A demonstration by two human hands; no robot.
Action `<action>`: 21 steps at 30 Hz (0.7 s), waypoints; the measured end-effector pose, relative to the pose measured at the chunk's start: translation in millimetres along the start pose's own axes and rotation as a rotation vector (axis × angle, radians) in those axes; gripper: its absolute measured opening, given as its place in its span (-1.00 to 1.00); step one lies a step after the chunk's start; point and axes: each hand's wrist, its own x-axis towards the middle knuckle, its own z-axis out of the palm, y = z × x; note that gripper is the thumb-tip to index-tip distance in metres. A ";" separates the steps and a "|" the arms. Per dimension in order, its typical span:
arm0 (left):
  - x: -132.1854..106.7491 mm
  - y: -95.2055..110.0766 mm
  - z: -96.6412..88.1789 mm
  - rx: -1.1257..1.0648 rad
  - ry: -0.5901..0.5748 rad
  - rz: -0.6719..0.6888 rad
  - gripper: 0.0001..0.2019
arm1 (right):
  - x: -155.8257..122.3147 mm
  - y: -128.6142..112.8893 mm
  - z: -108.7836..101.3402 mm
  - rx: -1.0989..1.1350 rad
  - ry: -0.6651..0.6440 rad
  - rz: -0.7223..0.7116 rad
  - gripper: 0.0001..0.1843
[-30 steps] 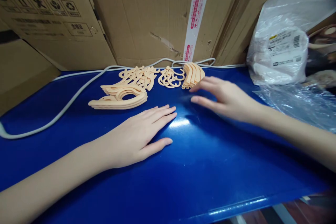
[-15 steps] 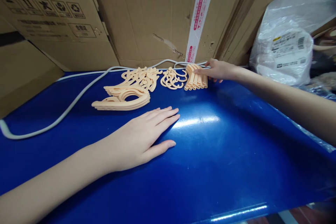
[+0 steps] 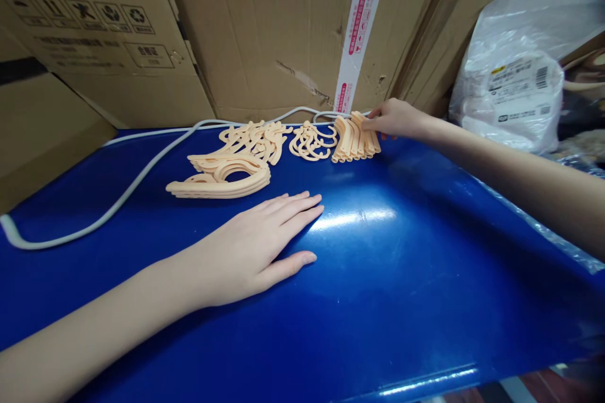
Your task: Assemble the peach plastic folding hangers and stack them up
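In the head view, the right hand (image 3: 394, 119) touches the right end of a row of beige curved pieces (image 3: 350, 141) near the table's back; whether it grips, I cannot tell. A sideways nudge could topple them, their hollow-looking ends offering little footing on the glossy blue table (image 3: 359, 302). The left hand (image 3: 255, 245) lies flat, empty, well apart; thin, smooth hooks (image 3: 309, 141) sit beside the row.
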 end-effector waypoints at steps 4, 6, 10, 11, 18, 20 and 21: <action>0.2 0.4 -0.8 -0.041 0.002 -0.009 -0.41 | -12.2 -6.7 -11.5 -0.040 0.111 -0.012 -0.48; 0.3 3.9 -2.2 -0.087 0.002 -0.041 -0.43 | -25.0 -13.2 -17.0 -0.060 0.184 -0.041 -0.49; 4.4 16.8 -7.1 -0.147 0.165 -0.181 -0.40 | -68.2 -31.1 -13.5 -0.071 0.209 -0.344 -0.67; 6.7 19.8 -8.3 -0.134 0.240 -0.204 -0.39 | -81.0 -35.5 -8.8 -0.076 0.182 -0.432 -0.71; 22.0 23.6 -6.4 -0.025 0.360 -0.150 -0.71 | -143.3 -54.3 31.4 -0.219 0.049 -0.920 -0.70; 22.5 22.1 -3.6 -0.050 0.333 -0.144 -0.83 | -148.0 -54.6 36.8 -0.227 0.089 -0.976 -0.69; 22.1 21.6 -2.5 -0.064 0.325 -0.145 -0.86 | -149.1 -54.0 38.3 -0.229 0.112 -0.990 -0.69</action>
